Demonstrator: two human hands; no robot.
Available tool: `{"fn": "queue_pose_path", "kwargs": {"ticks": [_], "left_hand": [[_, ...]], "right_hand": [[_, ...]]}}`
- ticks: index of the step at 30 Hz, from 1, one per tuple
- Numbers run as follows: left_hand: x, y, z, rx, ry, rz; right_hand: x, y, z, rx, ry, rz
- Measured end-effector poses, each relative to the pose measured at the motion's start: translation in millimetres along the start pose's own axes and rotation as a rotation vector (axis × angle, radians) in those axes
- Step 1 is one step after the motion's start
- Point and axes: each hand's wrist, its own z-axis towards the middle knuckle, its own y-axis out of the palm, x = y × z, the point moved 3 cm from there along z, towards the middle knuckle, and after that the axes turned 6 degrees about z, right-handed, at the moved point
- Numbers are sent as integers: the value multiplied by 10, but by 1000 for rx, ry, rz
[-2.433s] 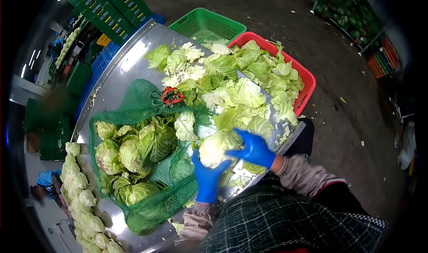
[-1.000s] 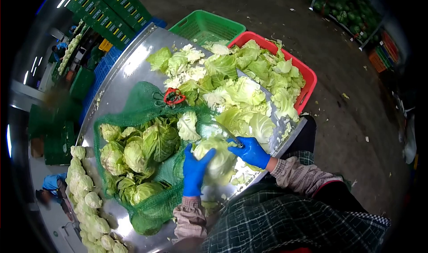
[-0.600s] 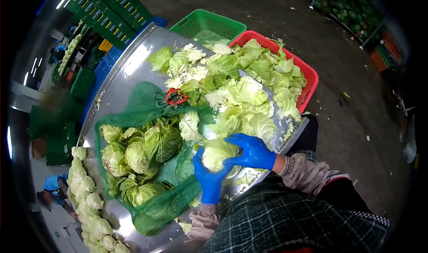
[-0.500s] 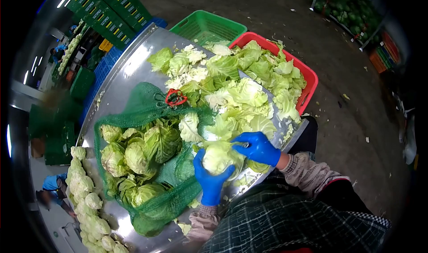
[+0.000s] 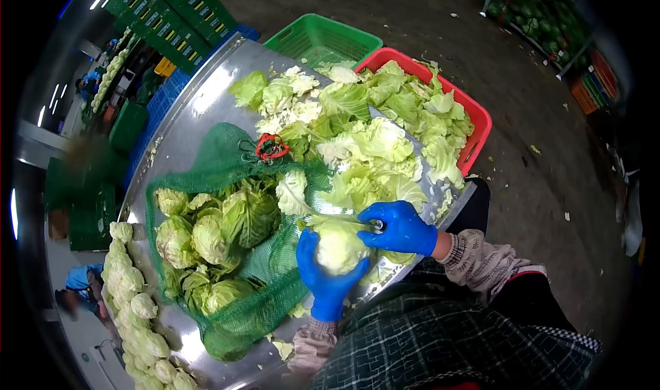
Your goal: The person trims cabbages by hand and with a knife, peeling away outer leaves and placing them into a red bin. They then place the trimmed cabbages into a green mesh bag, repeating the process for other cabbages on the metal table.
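Observation:
In a blue glove, my left hand (image 5: 326, 274) is wrapped round the lower left side of a pale green cabbage (image 5: 338, 246). My right hand (image 5: 402, 229), gloved in blue too, pinches an outer cabbage leaf (image 5: 337, 220) at the cabbage's top right. A small shiny bit shows at the right thumb and finger, too small to name. Left of the hands, a green mesh bag (image 5: 282, 280) lies open on the metal table (image 5: 206, 108) with several untrimmed cabbages (image 5: 210, 239) inside. Loose cabbage leaves (image 5: 368, 142) are heaped just beyond the hands.
A red crate (image 5: 478, 139) full of leaves stands at the table's right edge, beside a green crate (image 5: 323, 36). Pale trimmed cabbages (image 5: 134, 301) line the left edge. A person in blue (image 5: 84, 280) is beyond them. Green crates (image 5: 172, 26) are stacked at the back.
My right hand has shifted slightly right and now pulls the leaf's edge away from the cabbage's top. The cabbage has turned a little in my left hand.

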Motion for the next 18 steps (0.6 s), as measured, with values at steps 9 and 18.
{"fn": "queue_pose_path", "kwargs": {"ticks": [9,18], "left_hand": [[-92,-8,-94,67,-210,-283],[75,-104,37,-43,95,-2]], "right_hand": [[898,-455,167,324,95,-487],[82,21,166,59,-119,164]]}}
